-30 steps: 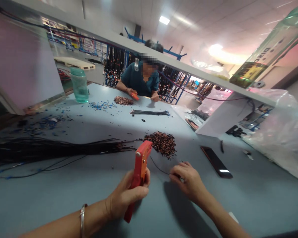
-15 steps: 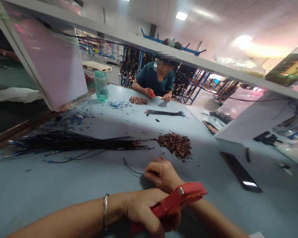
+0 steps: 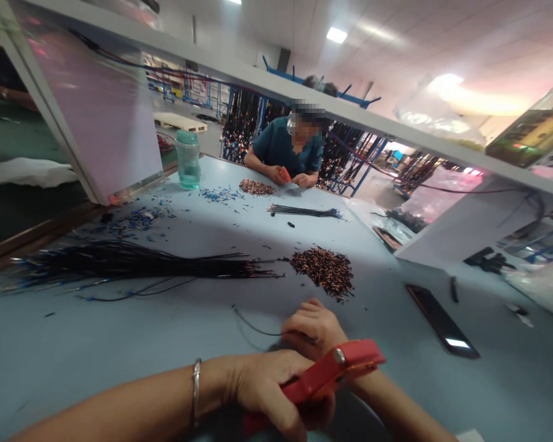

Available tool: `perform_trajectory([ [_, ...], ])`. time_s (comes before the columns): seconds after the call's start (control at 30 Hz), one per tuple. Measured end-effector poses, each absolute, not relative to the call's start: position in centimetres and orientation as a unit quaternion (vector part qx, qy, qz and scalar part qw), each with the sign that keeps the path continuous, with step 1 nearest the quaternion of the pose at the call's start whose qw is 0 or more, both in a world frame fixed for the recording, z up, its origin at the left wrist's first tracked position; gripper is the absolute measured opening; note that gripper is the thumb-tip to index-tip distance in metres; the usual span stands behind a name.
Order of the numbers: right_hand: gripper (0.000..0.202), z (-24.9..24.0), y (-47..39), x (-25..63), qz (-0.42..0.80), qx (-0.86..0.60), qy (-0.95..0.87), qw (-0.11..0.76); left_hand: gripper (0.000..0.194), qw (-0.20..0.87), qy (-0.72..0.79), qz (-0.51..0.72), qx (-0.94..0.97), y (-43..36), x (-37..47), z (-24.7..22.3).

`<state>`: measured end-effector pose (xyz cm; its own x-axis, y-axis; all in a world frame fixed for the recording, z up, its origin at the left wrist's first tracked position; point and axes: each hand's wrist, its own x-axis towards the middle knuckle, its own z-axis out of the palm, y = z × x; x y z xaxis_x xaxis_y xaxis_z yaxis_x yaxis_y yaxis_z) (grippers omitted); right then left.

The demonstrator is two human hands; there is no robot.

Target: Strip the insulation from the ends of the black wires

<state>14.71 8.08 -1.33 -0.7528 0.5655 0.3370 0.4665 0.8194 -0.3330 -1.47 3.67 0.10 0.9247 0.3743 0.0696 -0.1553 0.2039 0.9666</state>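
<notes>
My left hand, with a bangle on its wrist, is closed around the handles of a red wire stripper. The tool's head points right and passes over my right forearm. Beyond it, my right hand is closed on a thin black wire, whose free end sticks out to the left over the table. The fingertips of my right hand are partly hidden. Ahead of it lies a heap of small black and copper-coloured pieces. To the left rests a thick bundle of black wires with blue-tipped ends.
Blue bits are scattered at the left, near a green bottle. A phone lies at the right. Across the table a co-worker holds a red tool beside another small heap. A shelf beam crosses above.
My right hand has shifted slightly to the right, drawing the black wire with it. My left hand and the wire stripper have barely moved. The co-worker's hands have come closer together.
</notes>
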Motion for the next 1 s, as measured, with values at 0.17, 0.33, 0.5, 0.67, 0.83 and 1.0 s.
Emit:
perform_trajectory([
  [0.17,0.016,-2.3,8.7,11.4,0.109,-0.290,-0.926,0.216,0.028,0.774,0.078,0.180,0.603,3.6,-1.3,-0.8],
  [0.33,0.019,-3.1,8.7,14.8,0.082,-0.366,-0.905,0.202,0.026,0.796,0.091,0.187,0.569,3.6,-1.0,-1.3],
  [0.5,0.025,-1.8,8.4,20.6,0.048,-0.451,-0.869,0.197,0.024,0.801,0.107,0.194,0.557,3.5,-1.1,-1.3],
  [0.67,0.015,-0.4,7.6,22.3,0.056,-0.455,-0.868,0.193,0.024,0.809,0.136,0.176,0.544,3.4,-1.5,-0.8],
  [0.83,0.019,-1.8,8.5,21.0,0.069,-0.461,-0.862,0.199,0.024,0.826,0.133,0.194,0.511,3.2,-1.8,-0.4],
  [1.0,0.020,-1.0,9.6,22.4,0.068,-0.514,-0.820,0.242,0.038,0.847,0.158,0.306,0.406,3.5,-1.6,-1.6],
])
